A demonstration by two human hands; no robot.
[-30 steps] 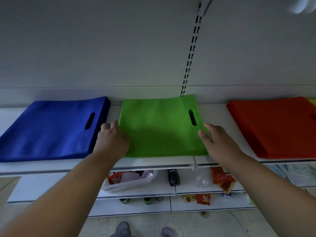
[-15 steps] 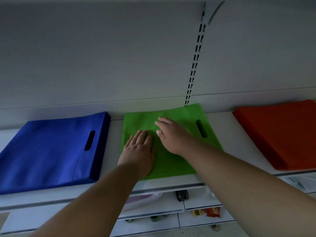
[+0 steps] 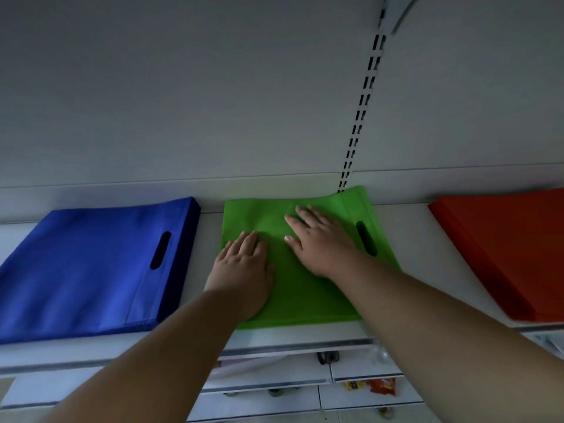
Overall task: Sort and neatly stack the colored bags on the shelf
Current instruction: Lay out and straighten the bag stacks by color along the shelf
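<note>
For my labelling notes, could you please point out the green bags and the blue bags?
green bags [image 3: 308, 288], head view, bare fabric below both hands.
blue bags [image 3: 88, 270], head view, middle of top bag.

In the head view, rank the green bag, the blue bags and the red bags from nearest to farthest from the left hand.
1. Green bag: the left hand rests flat on it, mid-shelf.
2. Blue bags: stack lying just to the hand's left, across a narrow strip of shelf.
3. Red bags: stack at the far right, beyond the right hand.
</note>
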